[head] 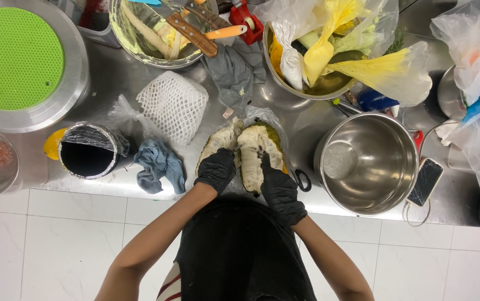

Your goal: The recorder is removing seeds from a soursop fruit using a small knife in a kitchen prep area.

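A large green-skinned fruit with white flesh lies split in two on the steel counter (284, 120). My left hand (216, 170), in a black glove, grips the left half of the fruit (219, 139). My right hand (278, 187), also black-gloved, presses its fingers into the flesh of the right half of the fruit (255, 150). Both halves rest on a clear plastic bag (259, 114) near the counter's front edge, cut faces up.
An empty steel pot (367, 163) stands to the right, a phone (425, 181) beside it. Left lie a blue cloth (159, 164), white foam netting (173, 103) and a foil-lined cup (88, 150). Bowls with scraps, knives (192, 33) and plastic bags sit at the back.
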